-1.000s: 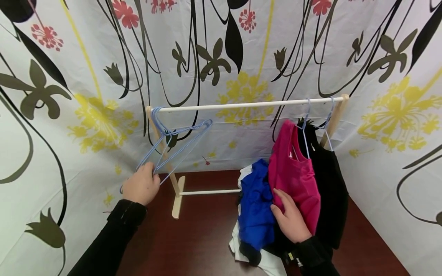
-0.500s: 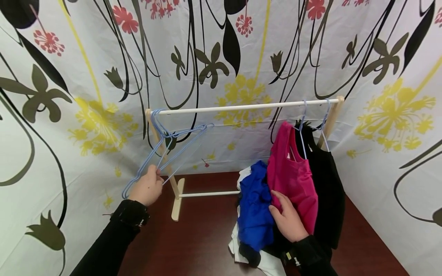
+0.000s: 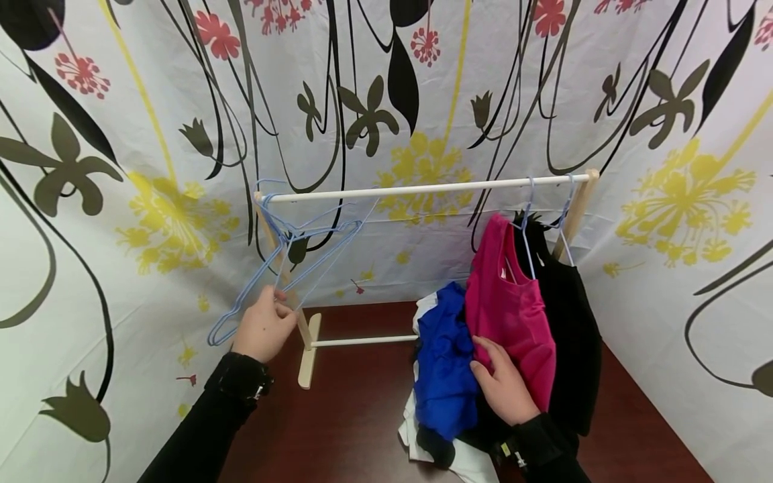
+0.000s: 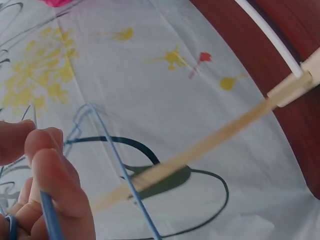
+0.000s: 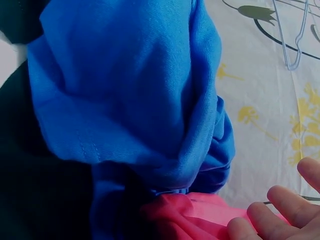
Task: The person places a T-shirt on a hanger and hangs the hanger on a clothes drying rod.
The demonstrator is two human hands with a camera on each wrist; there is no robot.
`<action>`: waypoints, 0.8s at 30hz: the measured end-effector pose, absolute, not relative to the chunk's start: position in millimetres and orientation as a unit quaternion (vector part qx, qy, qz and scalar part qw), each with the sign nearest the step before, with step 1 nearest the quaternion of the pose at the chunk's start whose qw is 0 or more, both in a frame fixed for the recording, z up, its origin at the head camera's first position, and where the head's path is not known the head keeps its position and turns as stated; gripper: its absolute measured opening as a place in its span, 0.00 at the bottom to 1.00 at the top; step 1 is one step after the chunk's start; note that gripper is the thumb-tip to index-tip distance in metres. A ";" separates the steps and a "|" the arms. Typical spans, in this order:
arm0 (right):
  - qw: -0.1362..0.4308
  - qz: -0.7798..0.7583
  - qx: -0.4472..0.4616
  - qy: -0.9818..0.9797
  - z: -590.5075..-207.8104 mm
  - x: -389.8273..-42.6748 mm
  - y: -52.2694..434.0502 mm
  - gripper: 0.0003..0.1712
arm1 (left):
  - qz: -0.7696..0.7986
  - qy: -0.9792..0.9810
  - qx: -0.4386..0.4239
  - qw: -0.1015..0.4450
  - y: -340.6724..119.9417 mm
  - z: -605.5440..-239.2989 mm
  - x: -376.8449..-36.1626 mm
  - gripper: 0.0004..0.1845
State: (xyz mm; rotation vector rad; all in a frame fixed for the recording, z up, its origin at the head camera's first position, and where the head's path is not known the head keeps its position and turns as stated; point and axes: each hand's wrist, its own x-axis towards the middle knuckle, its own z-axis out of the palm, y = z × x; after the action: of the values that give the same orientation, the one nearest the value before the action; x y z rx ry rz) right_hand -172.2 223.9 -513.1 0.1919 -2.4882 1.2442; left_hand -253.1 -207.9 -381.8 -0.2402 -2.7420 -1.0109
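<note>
Several light blue wire hangers (image 3: 302, 245) hang bunched at the left end of a small wooden rack's rail (image 3: 423, 188). My left hand (image 3: 266, 329) pinches the lower wire of one blue hanger (image 4: 50, 215), whose hook looks lifted just above the rail end. My right hand (image 3: 504, 382) rests with relaxed fingers (image 5: 280, 210) against a pink top (image 3: 510, 315) that hangs on a hanger at the rail's right end, beside a black top (image 3: 574, 329). A crumpled blue garment (image 3: 443, 362) (image 5: 130, 95) lies on a heap just left of that hand.
The rack stands on a dark red table (image 3: 356, 429), its left foot (image 3: 308, 359) near my left hand. White and black clothes (image 3: 423, 443) lie under the blue one. Flowered cloth (image 3: 423, 87) walls in the back and both sides.
My left hand has pulled the pinched hanger down and a little right, and its hook has risen off the rail's left end. The right hand stays on the pink top.
</note>
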 end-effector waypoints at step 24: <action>0.108 0.449 0.050 -0.886 -502.4 -188.0 198.7 0.28 | -0.417 -0.903 -0.106 0.010 -160.1 -425.9 -221.0 0.20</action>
State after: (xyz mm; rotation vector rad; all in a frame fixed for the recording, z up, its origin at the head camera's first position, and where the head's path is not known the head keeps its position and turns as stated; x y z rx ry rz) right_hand -188.0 198.7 -502.4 0.1463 -2.6055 1.3216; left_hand -221.0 -160.1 -425.9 -0.3321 -2.8192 -1.3008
